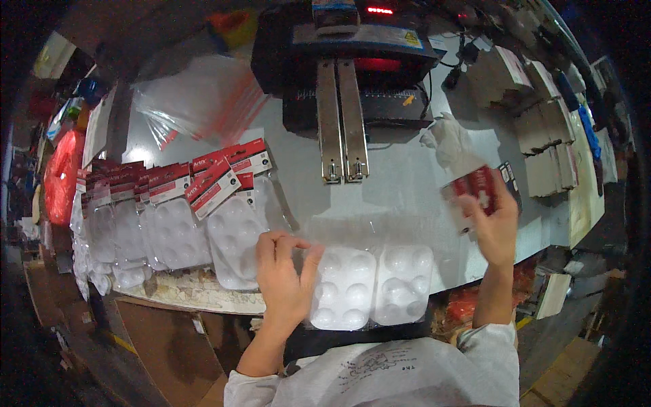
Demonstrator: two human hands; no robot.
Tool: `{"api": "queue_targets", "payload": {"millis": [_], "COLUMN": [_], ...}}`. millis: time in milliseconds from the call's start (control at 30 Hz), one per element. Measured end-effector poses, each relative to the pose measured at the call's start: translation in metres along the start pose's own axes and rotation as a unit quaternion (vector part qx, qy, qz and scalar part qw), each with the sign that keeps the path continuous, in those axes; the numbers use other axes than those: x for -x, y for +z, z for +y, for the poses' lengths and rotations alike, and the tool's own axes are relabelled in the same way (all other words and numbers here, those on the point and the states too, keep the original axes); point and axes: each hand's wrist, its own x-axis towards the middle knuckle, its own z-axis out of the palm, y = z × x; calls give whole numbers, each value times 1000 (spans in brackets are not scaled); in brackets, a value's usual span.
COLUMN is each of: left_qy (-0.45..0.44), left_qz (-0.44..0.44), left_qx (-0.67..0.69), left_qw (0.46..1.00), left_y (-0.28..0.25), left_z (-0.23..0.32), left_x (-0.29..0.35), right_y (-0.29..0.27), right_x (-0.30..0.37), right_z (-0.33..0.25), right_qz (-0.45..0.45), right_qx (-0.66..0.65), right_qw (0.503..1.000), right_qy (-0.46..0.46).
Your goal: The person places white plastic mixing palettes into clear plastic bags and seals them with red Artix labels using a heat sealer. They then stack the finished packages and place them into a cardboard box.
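My right hand (495,224) is closed on red-and-white header cards (478,186), blurred by motion, over the right side of the table. How many cards it holds I cannot tell. At the table's front edge, my left hand (283,279) has its thumb apart from its bent fingers and nothing visible between them. Its thumb is at the upper left corner of a white paint palette (344,292) with round wells. Beside that lies a second white palette (403,288). Clear plastic bags (380,234) reach up above both palettes.
Several bagged palettes (180,234) with red-and-white cards overlap on the left. Clear bags with red edges (196,95) lie behind them. A black machine (346,47) with two metal bars (342,122) stands at the back. Stacks of cards (546,129) and crumpled white plastic (447,139) are at right.
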Motion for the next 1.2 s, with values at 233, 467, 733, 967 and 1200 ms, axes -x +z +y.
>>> {"api": "queue_targets", "payload": {"millis": [233,467,733,967,1200], "left_qy": [-78,-152,-125,-125,-145], "left_qz": [-28,-125,-111,24,28], "left_qx": [309,412,296,322,362], "left_qw": [947,890,941,938,921], "left_y": [-11,-16,-12,-11,-5], "left_z": [16,29,29,24,15], "left_x": [3,8,8,3,2], "right_y": [24,59,58,50,43], "right_x": [4,-3,0,-8,4], "right_z": [-66,-78,-75,-49,-29], "right_qz": [-155,-347,-351,-314,-475], "right_qx": [-185,-25,38,-63,-221], "right_qw": [968,931,919,943,838], "right_qy": [-63,-113,-176,-88,152]}}
